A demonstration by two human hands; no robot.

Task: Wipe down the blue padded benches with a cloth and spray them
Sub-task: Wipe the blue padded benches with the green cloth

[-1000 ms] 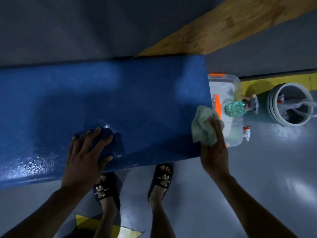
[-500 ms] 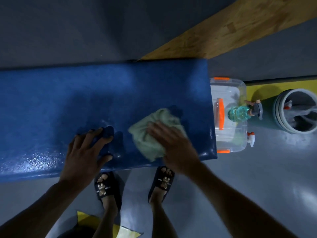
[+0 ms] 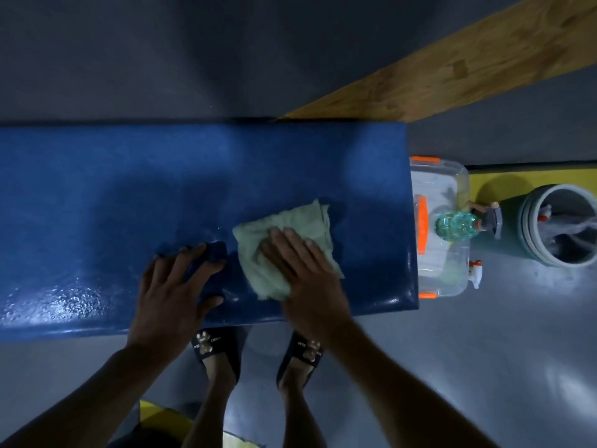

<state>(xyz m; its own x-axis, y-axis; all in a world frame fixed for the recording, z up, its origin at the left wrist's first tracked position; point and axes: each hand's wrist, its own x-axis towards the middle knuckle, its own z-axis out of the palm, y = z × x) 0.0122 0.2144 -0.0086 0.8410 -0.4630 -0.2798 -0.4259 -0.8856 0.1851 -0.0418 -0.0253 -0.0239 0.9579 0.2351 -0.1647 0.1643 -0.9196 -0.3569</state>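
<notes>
The blue padded bench [image 3: 129,195] lay under both your hands, its near-left surface wet and shiny. Your right hand [image 3: 307,279] pressed flat, fingers straight, on the pale green cloth [image 3: 284,234], which spread out beyond your fingertips, while your left hand [image 3: 174,286] rested open on the pad just left of it. Well right of your right hand, past the bench end, the spray bottle [image 3: 458,226] lay on a clear plastic box [image 3: 439,182].
</notes>
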